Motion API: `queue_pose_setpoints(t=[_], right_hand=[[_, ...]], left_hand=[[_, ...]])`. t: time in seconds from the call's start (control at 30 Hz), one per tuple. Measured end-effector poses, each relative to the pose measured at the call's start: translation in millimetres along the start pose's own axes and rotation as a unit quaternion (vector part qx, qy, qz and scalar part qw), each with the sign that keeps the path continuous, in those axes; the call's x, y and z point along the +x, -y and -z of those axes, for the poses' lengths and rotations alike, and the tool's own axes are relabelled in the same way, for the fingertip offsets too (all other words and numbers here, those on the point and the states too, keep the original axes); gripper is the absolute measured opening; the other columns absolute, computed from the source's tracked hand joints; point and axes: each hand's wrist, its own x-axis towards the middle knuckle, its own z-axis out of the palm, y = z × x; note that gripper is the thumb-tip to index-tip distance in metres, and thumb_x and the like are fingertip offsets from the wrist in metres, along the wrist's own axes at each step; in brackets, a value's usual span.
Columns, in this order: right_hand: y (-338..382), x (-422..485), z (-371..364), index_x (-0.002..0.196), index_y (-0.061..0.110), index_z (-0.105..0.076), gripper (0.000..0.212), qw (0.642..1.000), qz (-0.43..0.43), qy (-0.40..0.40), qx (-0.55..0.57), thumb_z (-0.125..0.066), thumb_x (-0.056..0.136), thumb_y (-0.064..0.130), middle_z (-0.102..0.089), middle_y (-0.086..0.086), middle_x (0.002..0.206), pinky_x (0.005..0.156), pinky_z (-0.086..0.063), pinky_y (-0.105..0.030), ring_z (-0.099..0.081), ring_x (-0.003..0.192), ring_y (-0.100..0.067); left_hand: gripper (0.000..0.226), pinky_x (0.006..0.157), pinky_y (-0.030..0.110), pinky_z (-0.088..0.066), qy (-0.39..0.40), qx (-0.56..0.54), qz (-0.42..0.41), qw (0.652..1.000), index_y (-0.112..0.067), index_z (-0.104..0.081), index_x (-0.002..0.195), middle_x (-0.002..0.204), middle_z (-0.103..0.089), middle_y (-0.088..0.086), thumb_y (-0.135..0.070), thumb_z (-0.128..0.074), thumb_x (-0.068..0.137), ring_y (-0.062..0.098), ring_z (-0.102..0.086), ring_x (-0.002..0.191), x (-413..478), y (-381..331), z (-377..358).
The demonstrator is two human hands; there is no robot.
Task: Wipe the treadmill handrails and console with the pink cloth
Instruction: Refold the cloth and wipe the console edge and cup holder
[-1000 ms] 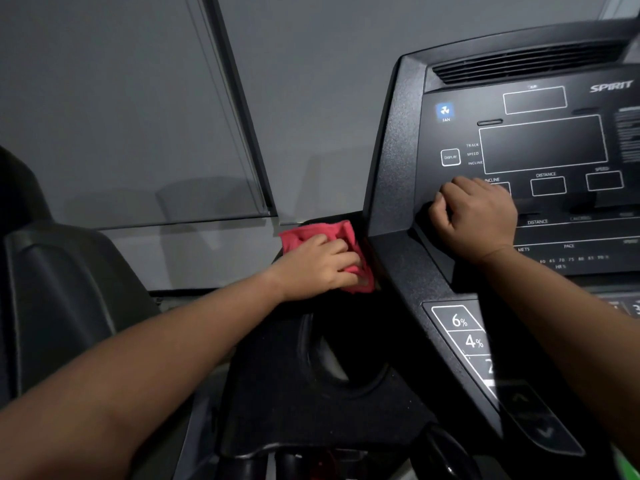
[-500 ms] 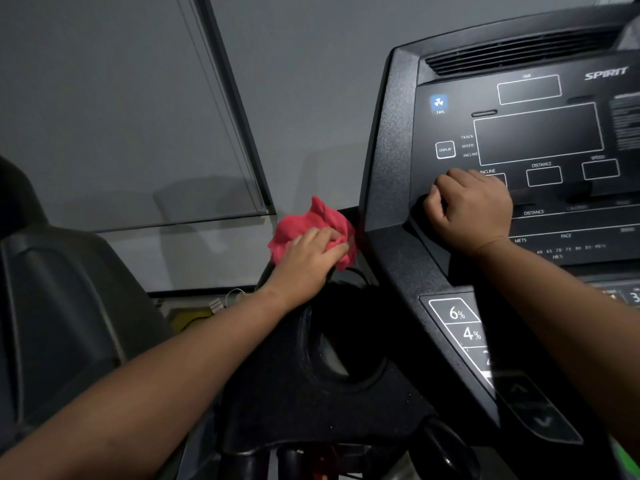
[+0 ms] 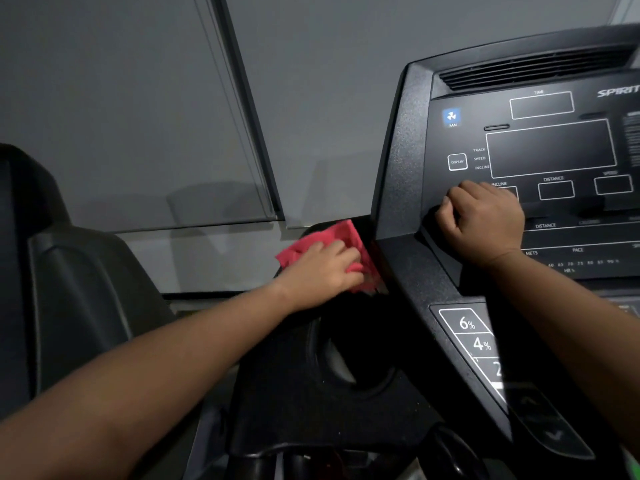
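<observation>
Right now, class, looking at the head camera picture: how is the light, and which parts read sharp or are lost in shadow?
Head view: dim, even light; the pink cloth under the left hand is the one bright colour; console labels like FAN and the 6% key read sharp; the cup-holder tray sinks into black; wide-angle lens bends the wall's straight lines; the right hand casts a soft shadow on the console.

Left hand (image 3: 320, 271) flat, right hand (image 3: 483, 221) fisted
</observation>
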Motion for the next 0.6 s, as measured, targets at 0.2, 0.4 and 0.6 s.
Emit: queue_pose_setpoints(t=[0.2, 0.4, 0.6], right_hand=[[0, 0, 0, 0.058, 0.011, -0.044, 0.029, 1.0, 0.003, 0.004, -0.005, -0.045, 0.086, 0.02, -0.046, -0.011, 0.058, 0.051, -0.028, -0.032, -0.048, 0.052, -0.032], [0, 0, -1, 0.058, 0.011, -0.044, 0.028, 1.0, -0.002, 0.003, -0.007, -0.045, 0.085, 0.02, -0.046, -0.011, 0.058, 0.051, -0.028, -0.032, -0.047, 0.052, -0.032], [1, 1, -1, 0.057, 0.012, -0.044, 0.028, 1.0, -0.001, -0.005, -0.003, -0.045, 0.084, 0.02, -0.046, -0.01, 0.057, 0.051, -0.028, -0.031, -0.046, 0.051, -0.031]], left_hand=[[0.042, 0.063, 0.041, -0.052, 0.005, -0.076, 0.199, 0.977, -0.022, -0.066, 0.118, 0.086, -0.053, 0.016, -0.021, -0.044, 0.082, 0.035, -0.054, 0.077, 2, 38, 6], [0.044, 0.069, 0.042, -0.051, -0.05, -0.126, 0.271, 0.953, -0.015, -0.069, 0.108, 0.085, -0.052, 0.016, -0.027, -0.039, 0.078, 0.035, -0.052, 0.078, 14, 21, -2], [0.044, 0.062, 0.038, -0.049, -0.094, -0.032, 0.174, 0.98, -0.012, -0.067, 0.108, 0.096, -0.06, 0.011, -0.032, -0.045, 0.076, 0.024, -0.043, 0.088, 10, 7, -18]])
